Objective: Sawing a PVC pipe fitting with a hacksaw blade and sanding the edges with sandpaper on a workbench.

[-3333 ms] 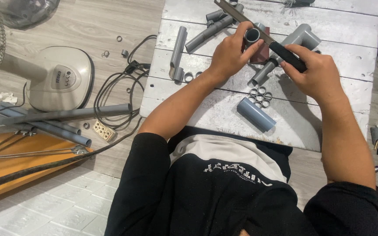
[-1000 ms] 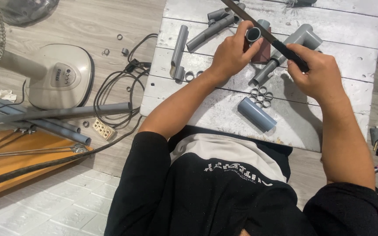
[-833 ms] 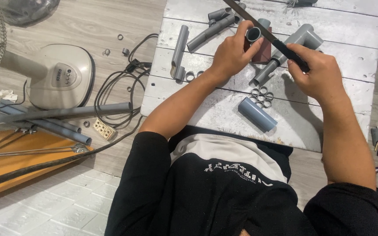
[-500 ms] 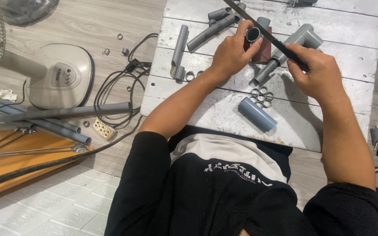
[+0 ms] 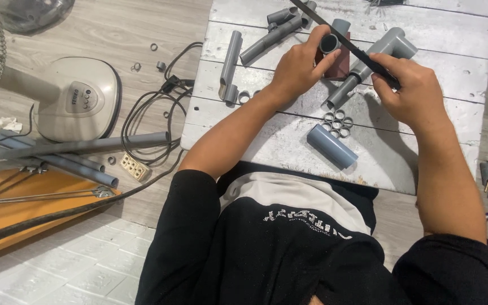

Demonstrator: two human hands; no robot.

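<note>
You are sawing the short grey pipe piece [image 5: 330, 43], propped on a dark red block [image 5: 339, 61] on the white table [image 5: 425, 31]. Your left hand [image 5: 299, 66] clamps it; your right hand [image 5: 410, 90] grips the saw blade [image 5: 350, 45]. The next stroke probably needs a steady, level pull.
</note>
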